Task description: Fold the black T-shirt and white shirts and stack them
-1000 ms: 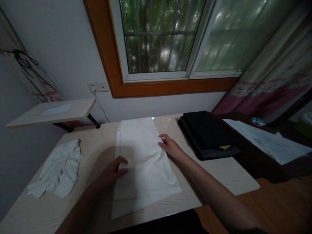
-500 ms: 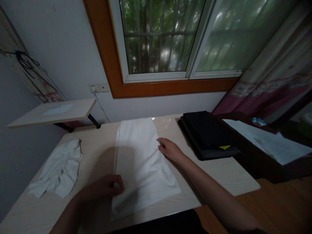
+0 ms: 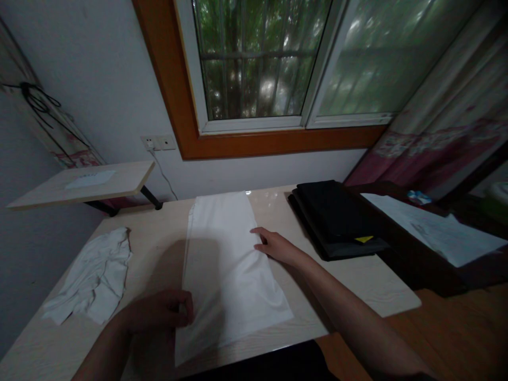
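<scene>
A long white cloth (image 3: 230, 275), folded into a strip with slight wrinkles, lies flat on the pale wooden table (image 3: 349, 286). At its lower left edge, my left hand (image 3: 169, 311) is closed, fingers curled and pinching the fabric. My right hand (image 3: 273, 245) rests at the cloth's right edge, about halfway up; its index finger and thumb are apart, and the fingertips touch the fabric. Farther left lies a crumpled white cloth (image 3: 95, 275), apart from both hands.
A stack of black folded items (image 3: 337, 217) with a yellow tag sits on the right. A small raised shelf (image 3: 127, 177) stands at the back left. White paper (image 3: 436, 227) lies on a dark surface beyond the table's right edge. A window (image 3: 262, 63) is behind.
My left hand has moved slightly left and down, and the cloth's lower left corner has shifted outward with it. The right hand's thumb and index finger have spread a little and moved slightly left.
</scene>
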Tool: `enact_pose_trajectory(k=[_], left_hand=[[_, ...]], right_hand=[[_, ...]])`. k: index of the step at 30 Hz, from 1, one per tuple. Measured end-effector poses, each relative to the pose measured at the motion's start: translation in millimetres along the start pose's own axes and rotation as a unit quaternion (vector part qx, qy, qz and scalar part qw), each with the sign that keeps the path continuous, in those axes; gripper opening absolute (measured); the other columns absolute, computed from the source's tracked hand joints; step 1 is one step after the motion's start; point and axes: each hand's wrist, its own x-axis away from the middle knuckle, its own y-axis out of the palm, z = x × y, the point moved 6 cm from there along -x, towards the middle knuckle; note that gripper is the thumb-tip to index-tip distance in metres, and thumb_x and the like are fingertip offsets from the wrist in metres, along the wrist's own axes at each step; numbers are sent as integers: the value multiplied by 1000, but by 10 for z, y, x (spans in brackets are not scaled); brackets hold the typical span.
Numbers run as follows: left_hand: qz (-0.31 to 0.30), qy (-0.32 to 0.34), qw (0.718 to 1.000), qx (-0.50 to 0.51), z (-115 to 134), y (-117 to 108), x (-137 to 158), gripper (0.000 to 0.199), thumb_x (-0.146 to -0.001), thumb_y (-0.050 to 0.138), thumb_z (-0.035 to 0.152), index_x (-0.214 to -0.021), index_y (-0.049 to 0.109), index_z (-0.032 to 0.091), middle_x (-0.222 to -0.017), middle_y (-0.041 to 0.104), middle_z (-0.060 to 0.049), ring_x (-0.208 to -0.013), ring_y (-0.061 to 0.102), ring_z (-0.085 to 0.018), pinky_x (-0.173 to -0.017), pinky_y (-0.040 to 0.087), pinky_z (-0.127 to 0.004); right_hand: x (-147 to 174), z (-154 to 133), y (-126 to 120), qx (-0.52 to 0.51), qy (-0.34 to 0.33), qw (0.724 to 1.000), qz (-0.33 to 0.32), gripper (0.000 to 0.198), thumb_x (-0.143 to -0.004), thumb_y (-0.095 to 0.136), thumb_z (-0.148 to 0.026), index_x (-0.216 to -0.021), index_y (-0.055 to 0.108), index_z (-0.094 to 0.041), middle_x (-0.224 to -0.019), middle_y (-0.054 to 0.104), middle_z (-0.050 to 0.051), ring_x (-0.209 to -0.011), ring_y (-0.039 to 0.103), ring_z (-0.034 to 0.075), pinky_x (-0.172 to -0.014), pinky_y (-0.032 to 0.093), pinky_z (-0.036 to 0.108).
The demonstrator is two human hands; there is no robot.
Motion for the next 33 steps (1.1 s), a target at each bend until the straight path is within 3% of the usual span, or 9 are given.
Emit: enact_pose_trajectory(k=[4, 8, 12, 15, 19, 21, 25, 30, 33], left_hand=[[-21, -39, 999, -20, -89, 8, 12, 32, -79, 71, 48, -98, 72, 22, -90, 70, -3, -78, 64, -18, -68, 49, -26], [-35, -107, 993, 19, -219, -106, 22, 52, -82, 64, 60, -120, 66, 24, -77, 69, -2, -56, 61, -16, -53, 46, -26], [153, -66, 985, -44, -210, -643, -135, 57, -83, 59, 65, -118, 66, 21, -73, 65, 0, -54, 57, -15, -50, 43, -25], [339, -25, 935, -106, -150, -1096, -298, 56, -84, 55, 63, -120, 67, 21, -83, 69, -3, -71, 64, -20, -63, 50, -29], [475, 6, 857, -201, -2, -1450, -571, 44, -84, 56, 53, -109, 73, 22, -101, 72, -7, -96, 67, -24, -88, 51, -35], [500, -12, 830, -246, 67, -1557, -728, 40, -83, 59, 50, -106, 74, 21, -97, 70, -7, -93, 66, -23, -93, 50, -36], [534, -38, 807, -249, 155, -1741, -984, 33, -81, 63, 47, -93, 74, 18, -91, 70, -9, -103, 64, -28, -102, 43, -41], [543, -57, 809, -219, 168, -1848, -1150, 17, -77, 64, 38, -73, 65, 21, -80, 69, -5, -90, 66, -25, -84, 49, -33], [554, -51, 807, -198, 151, -1833, -1129, 17, -83, 56, 37, -81, 62, 21, -79, 68, -4, -84, 66, -23, -76, 49, -31]], right_hand=[[-21, 37, -9, -20, -7, 1000, -23, 41, -87, 67, -28, -127, 64, -22, -78, 59, -2, -73, 58, 16, -69, 43, 26], [-24, 15, -20, -9, 2, 999, -42, 39, -83, 70, -27, -122, 68, -22, -76, 60, -2, -71, 57, 16, -68, 42, 26], [-22, -32, -39, 11, 2, 1000, -26, 35, -83, 70, -29, -117, 70, -22, -74, 60, -2, -69, 58, 15, -66, 41, 26], [-24, -51, -34, 34, 2, 999, -6, 30, -85, 68, -30, -115, 70, -23, -71, 59, -3, -67, 57, 15, -65, 39, 25], [-27, -70, -10, 59, -7, 998, 12, 29, -86, 68, -31, -114, 68, -23, -72, 61, -3, -68, 58, 15, -64, 38, 24], [-24, -77, 1, 67, -14, 998, 14, 29, -87, 67, -31, -115, 68, -23, -74, 62, -2, -68, 58, 16, -65, 38, 24], [-6, -77, 10, 73, -25, 997, 18, 27, -89, 65, -30, -115, 68, -23, -77, 63, -1, -70, 58, 16, -67, 40, 25], [27, -44, 4, 23, -34, 999, 19, 24, -91, 62, -31, -113, 67, -22, -76, 59, -2, -71, 56, 16, -67, 40, 25], [47, -46, -21, -17, -37, 999, 19, 24, -91, 61, -33, -112, 67, -22, -73, 55, -4, -69, 53, 15, -65, 38, 24]])
